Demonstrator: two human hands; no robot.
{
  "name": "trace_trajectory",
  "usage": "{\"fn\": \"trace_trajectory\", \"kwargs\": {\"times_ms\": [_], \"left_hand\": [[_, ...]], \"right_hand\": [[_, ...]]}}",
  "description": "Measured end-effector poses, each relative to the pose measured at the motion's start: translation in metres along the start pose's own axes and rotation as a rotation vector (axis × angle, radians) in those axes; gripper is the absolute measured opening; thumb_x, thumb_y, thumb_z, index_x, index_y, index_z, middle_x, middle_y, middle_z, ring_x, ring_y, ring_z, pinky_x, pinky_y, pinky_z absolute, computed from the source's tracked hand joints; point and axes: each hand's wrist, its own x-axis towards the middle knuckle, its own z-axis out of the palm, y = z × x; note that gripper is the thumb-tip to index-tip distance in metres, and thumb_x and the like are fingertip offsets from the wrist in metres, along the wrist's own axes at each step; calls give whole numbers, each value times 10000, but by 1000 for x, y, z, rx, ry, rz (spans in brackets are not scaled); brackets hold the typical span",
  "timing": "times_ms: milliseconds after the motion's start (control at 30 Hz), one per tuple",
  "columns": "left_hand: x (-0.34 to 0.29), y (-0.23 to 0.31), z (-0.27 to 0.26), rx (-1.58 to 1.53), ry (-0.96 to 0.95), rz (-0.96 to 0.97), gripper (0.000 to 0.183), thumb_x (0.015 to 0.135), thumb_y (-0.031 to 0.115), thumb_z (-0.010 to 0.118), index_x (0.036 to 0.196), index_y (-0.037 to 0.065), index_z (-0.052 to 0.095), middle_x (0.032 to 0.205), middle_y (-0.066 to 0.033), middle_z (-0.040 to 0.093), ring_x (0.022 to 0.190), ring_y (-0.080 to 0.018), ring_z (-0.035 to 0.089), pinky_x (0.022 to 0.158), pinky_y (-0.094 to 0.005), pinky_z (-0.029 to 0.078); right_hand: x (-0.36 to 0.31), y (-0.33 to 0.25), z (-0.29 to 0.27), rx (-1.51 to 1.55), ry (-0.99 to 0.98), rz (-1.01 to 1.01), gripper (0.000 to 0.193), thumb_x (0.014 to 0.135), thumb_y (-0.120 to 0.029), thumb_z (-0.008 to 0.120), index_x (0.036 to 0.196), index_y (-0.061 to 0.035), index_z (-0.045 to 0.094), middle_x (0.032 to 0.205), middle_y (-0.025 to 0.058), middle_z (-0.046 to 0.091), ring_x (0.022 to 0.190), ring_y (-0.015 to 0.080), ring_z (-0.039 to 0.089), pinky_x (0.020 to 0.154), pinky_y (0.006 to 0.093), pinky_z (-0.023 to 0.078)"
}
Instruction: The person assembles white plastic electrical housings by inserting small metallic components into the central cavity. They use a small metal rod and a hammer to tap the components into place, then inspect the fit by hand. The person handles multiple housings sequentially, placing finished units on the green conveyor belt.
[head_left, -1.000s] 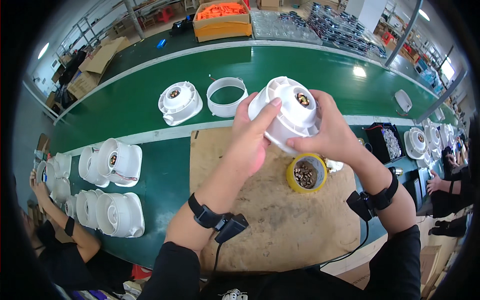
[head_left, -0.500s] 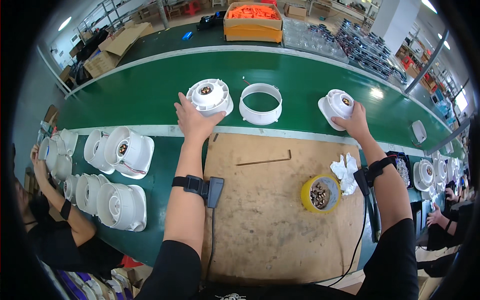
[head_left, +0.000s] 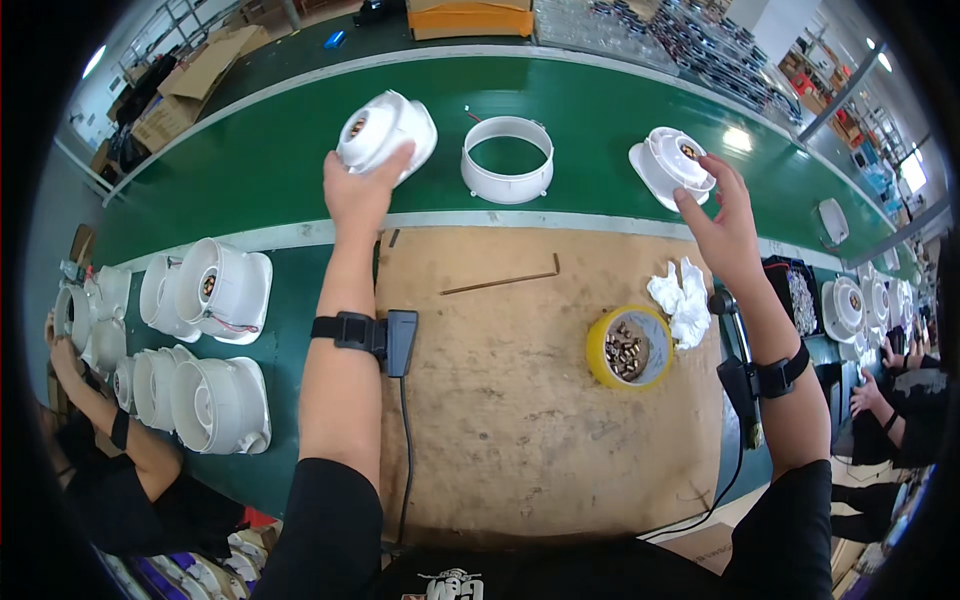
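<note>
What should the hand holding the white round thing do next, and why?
Probably the left hand should lift the white fan housing toward the brown work board. Its fingers already wrap the housing, tilted up off the green belt, and the board has bare room. The right hand is just letting go of or touching another housing.

Green conveyor belt (head_left: pixel 250 170) runs across far side, curving under both hands. On it: white fan housing (head_left: pixel 385 130) under left hand (head_left: pixel 358 190), lifted at one edge; white ring (head_left: pixel 507 158) between hands; second white housing (head_left: pixel 672 165) at right hand (head_left: pixel 722 215) fingertips. Brown work board (head_left: pixel 500 420) lies nearer than hands, carrying thin metal rod (head_left: pixel 500 282), yellow tape roll (head_left: pixel 628 347) filled with small parts, white cloth (head_left: pixel 680 298) near right wrist. Further white housings (head_left: pixel 205 340) stacked left of left forearm.
</note>
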Motion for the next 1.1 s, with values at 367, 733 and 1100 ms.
{"fn": "trace_trajectory", "kwargs": {"times_ms": [367,733,1100], "left_hand": [[-116,138,-21,-1077,-1116,-639,831,957,733,264,1511,122,363,1413,-156,543,1155,-384,640,745,-529,641],[-143,108,7,147,-1174,-44,483,983,490,549,1140,38,615,745,-76,659,588,-194,616,495,-314,472],[-134,54,27,433,-904,583,140,819,89,742,864,35,620,887,-104,615,874,-267,592,768,-378,476]], "right_hand": [[-48,-92,-54,714,-296,203,460,1018,-313,587,1318,23,493,1051,123,670,840,162,650,735,292,522],[-135,-76,-64,205,-295,542,422,994,-308,605,776,48,540,643,228,526,561,281,510,543,407,399],[-143,-43,-79,161,-171,591,340,970,-272,607,817,32,601,707,215,587,643,352,589,603,429,443]]}}
